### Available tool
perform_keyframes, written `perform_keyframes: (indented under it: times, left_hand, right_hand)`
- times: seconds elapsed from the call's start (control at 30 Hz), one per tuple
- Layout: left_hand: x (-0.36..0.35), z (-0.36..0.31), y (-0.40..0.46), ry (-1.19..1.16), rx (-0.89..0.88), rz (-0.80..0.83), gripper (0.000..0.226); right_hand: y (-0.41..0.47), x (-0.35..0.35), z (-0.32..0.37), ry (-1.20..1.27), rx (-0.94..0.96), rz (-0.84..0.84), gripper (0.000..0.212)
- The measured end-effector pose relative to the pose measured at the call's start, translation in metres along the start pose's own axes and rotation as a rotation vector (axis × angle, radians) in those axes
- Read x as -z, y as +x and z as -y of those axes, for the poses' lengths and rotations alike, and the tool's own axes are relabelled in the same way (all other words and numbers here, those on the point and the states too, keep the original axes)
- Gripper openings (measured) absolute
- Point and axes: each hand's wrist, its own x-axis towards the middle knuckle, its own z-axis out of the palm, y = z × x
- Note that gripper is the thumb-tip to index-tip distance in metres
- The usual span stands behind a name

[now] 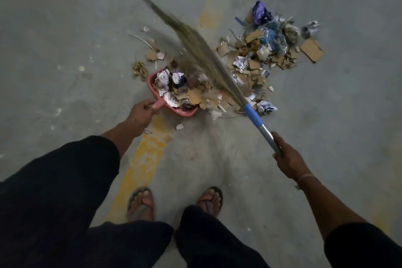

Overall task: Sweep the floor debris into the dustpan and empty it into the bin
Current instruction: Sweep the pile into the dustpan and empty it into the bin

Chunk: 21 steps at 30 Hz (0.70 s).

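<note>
Two hands working at a loaded dustpan

Left hand (142, 113) is gripping the pink dustpan (174, 93) handle; the pan is lying heaped with paper and cardboard scraps (267, 54), more spreading right of it. Right hand (287, 156) is clasping the grass broom (208, 59), bristles blurred above the dustpan.

I can't read any text from here. A crumpled paper (170, 98) in the dustpan (152, 85) carries dark printed marks, maybe a barcode, but they're too blurred for me to make out. Other crumpled papers (240, 62) in the debris pile show faint print that's also too small to tell. The yellow line (141, 165) on the floor is plain paint, with no letters or numbers I can see on it.
</note>
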Motion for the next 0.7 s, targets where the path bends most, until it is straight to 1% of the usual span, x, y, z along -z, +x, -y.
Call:
perform_keyframes:
  times: [0.1,0.23,0.3,0.4,0.57,0.7]
  left_hand:
    - [0.001,0.006,-0.002,0.003,-0.008,0.003,0.039]
    - [0.005,0.012,-0.007,0.022,-0.060,0.044,0.037]
    - [0.006,0.015,-0.007,0.047,-0.069,0.054,0.035]
    - [0.003,0.019,-0.006,0.067,-0.091,0.052,0.034]
    - [-0.015,0.020,-0.008,0.015,-0.112,0.081,0.031]
    - [-0.032,0.020,-0.007,-0.018,-0.050,0.101,0.032]
  right_hand:
    - [0.003,0.000,-0.004,0.045,-0.054,-0.056,0.077]
    - [0.001,-0.003,-0.015,0.087,-0.204,-0.088,0.078]
    - [-0.004,-0.010,-0.023,0.063,-0.288,-0.055,0.080]
    - [-0.011,-0.030,-0.030,0.003,-0.380,0.064,0.085]
    - [-0.017,-0.071,-0.017,0.023,-0.322,0.183,0.088]
    - [-0.022,-0.084,-0.014,-0.010,-0.200,0.232,0.085]
